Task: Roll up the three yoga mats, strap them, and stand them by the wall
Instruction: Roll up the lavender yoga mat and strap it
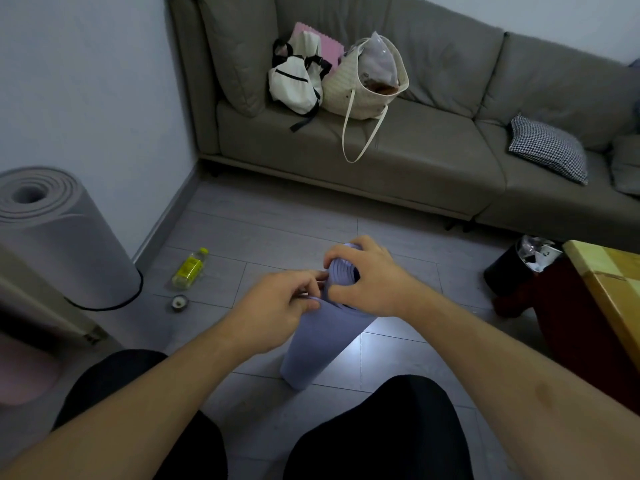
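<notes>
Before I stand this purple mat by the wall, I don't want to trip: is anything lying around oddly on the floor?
Yes. A yellow-labelled bottle lies on its side on the floor tiles near the wall, with a small round tape roll beside it. A thin black cord also loops around the base of the grey mat.

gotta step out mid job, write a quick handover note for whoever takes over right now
Left hand: pinching the top edge of the purple mat.
Right hand: curled over that mat's top end.
Purple mat: rolled, upright on the floor between the knees, no strap visible on it.
Grey mat: rolled, standing by the wall at left, a black strap loose around its base.
Pink mat: at the far left edge, state unclear.
Left: strap purple, stand it by the wall, check grey strap, handle pink.
</notes>
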`<state>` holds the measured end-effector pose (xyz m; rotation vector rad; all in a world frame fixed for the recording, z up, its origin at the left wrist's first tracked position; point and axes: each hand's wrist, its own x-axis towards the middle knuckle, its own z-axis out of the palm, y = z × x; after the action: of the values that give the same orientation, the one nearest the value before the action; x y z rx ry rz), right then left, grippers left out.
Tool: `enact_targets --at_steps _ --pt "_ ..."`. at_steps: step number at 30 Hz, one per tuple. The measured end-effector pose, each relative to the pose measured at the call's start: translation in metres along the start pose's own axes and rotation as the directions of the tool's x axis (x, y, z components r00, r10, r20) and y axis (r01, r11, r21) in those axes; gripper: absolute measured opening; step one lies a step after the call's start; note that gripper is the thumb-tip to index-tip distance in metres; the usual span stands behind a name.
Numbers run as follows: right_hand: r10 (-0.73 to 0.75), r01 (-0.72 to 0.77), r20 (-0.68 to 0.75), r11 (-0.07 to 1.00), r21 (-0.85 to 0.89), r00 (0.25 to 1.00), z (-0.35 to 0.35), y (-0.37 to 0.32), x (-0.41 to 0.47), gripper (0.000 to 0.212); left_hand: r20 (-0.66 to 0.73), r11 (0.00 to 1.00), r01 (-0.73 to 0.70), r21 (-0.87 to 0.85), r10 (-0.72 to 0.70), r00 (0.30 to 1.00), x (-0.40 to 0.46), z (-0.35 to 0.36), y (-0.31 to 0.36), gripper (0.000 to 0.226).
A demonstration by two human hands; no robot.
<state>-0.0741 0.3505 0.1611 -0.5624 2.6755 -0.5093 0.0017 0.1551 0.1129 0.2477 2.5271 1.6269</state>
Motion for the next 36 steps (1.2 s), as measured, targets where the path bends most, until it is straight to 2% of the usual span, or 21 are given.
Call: enact_targets --at_steps 5,9,15,17,20,22,24,25,26,28,29,31,33,35,36 --pt "-0.078 0.076 -0.07 0.997 -0.032 0.995 -0.003 0.002 0.0 0.043 -0.018 0.999 -0.036 -0.009 0.036 0.999 0.003 0.002 -0.002 0.019" --pt "-0.116 0.11 -0.08 0.991 -0.077 0.99 -0.008 -0.003 0.002 0.043 -0.052 0.993 -0.085 0.083 0.09 0.995 0.006 0.001 -0.005 0.019" --pt "-0.161 0.156 -0.031 0.981 -0.116 0.986 0.001 -0.008 0.006 0.045 -0.169 0.97 -0.094 0.226 0.134 0.977 0.017 0.0 -0.015 0.014" --pt "-0.109 0.112 0.045 0.99 -0.088 0.993 -0.005 -0.008 0.005 0.057 -0.243 0.97 -0.077 0.232 0.134 0.961 0.02 -0.003 -0.018 0.016" --pt "-0.056 0.077 0.156 0.989 -0.129 0.986 -0.005 -0.006 0.0 0.096 -0.338 0.984 0.014 0.18 0.049 0.94 0.025 -0.007 -0.021 0.017" --pt "-0.054 0.067 0.071 0.978 -0.196 0.996 0.005 -0.005 -0.005 0.103 -0.362 0.988 0.088 0.13 -0.035 0.932 0.026 -0.003 -0.021 0.013" --pt "-0.04 0.021 -0.095 0.98 -0.198 0.995 0.015 -0.003 -0.009 0.093 -0.432 0.977 0.215 0.007 -0.191 0.881 0.028 0.005 -0.024 0.022" --pt "-0.02 -0.009 -0.17 0.986 -0.169 0.985 0.019 -0.003 -0.01 0.088 -0.435 0.952 0.296 -0.078 -0.3 0.849 0.028 0.01 -0.024 0.029" --pt "0.008 -0.04 -0.229 0.99 -0.138 0.973 0.023 -0.005 -0.01 0.084 -0.373 0.911 0.378 -0.167 -0.413 0.831 0.029 0.014 -0.02 0.036" --pt "0.059 -0.091 -0.293 0.991 -0.098 0.954 0.03 -0.011 -0.009 0.081 -0.127 0.78 0.505 -0.369 -0.58 0.805 0.03 0.024 -0.008 0.044" --pt "0.078 -0.105 -0.293 0.991 -0.078 0.953 0.032 -0.014 -0.008 0.081 -0.033 0.731 0.523 -0.439 -0.594 0.804 0.029 0.027 -0.001 0.046" --pt "0.091 -0.101 -0.254 0.995 -0.026 0.963 0.033 -0.016 -0.007 0.079 0.001 0.744 0.486 -0.458 -0.547 0.837 0.028 0.027 0.01 0.049" --pt "0.117 -0.089 -0.172 0.983 0.159 0.978 0.025 -0.01 -0.007 0.077 -0.061 0.812 0.448 -0.375 -0.503 0.862 0.029 0.023 0.015 0.047" --pt "0.133 -0.083 -0.098 0.912 0.402 0.986 0.02 -0.004 -0.007 0.07 -0.108 0.866 0.433 -0.251 -0.469 0.876 0.03 0.016 0.019 0.038" --pt "0.142 -0.086 -0.088 0.882 0.463 0.986 0.021 -0.001 -0.007 0.064 -0.095 0.882 0.425 -0.204 -0.45 0.888 0.031 0.012 0.02 0.036"
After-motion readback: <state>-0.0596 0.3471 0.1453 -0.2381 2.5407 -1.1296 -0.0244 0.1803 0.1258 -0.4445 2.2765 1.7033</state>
